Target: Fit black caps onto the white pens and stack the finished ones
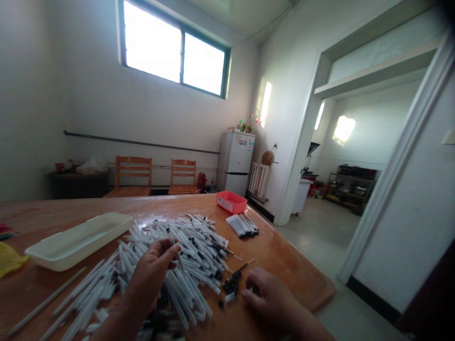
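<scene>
Over the big heap of white pen barrels point(192, 289), my left hand point(156, 265) is closed, thumb against fingers, in a pinch on a thin pale pen barrel point(180, 259). The barrel blends into the heap behind it. My right hand point(268, 293) hovers low over the table at the right, its fingers curled together; whatever they may hold is too small to make out. Just left of it lie a small pile of black pen parts point(232, 283) and a short white piece point(230, 297). A thin dark-ended refill point(248, 263) sticks out from that pile.
Beyond the heap, pens with black ends point(243, 226) lie side by side near a red plastic box point(232, 202). A long cream tray point(46, 258) stands left, with a yellow thing point(10, 259) beside it. The wooden table's point(302, 274) right edge is rounded. Chairs point(133, 173) stand behind.
</scene>
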`<state>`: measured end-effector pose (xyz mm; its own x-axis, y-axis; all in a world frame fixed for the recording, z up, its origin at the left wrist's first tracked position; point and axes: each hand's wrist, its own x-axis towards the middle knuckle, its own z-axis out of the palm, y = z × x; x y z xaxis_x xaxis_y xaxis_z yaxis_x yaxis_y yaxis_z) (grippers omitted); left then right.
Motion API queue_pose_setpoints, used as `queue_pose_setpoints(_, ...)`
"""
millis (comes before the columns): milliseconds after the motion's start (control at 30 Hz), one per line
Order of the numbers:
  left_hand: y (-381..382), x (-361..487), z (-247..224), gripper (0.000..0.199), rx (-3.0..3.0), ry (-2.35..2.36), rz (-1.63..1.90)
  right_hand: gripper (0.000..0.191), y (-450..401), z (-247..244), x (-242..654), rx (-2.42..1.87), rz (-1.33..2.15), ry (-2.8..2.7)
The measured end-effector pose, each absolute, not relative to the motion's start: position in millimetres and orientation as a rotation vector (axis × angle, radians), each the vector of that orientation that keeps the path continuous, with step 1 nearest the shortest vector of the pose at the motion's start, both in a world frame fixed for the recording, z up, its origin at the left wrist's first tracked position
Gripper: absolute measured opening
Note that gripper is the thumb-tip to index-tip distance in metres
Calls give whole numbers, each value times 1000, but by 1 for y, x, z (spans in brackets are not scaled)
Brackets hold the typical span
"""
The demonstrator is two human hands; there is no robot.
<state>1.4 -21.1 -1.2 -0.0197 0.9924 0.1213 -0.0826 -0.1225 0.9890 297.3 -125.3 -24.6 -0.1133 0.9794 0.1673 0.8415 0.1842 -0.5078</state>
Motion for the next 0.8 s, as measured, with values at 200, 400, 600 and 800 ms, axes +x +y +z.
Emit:
queue_pose_setpoints(200,-19,-2,-2,38,1118,1064,1372,5,-132,-28,293,-1825,301,-1942)
queue_pose_setpoints(400,-17,-4,-2,37,979,1008,1388,11,-139,-34,301,-2022,251,-1816)
queue_pose_setpoints(600,-15,-6,-4,29,884,933,1391,17,-140,-35,312,-2075,176,-1806)
queue_pose_setpoints(800,-15,-6,-6,24,831,876,1388,23,-133,-16,287,-1635,554,-1674)
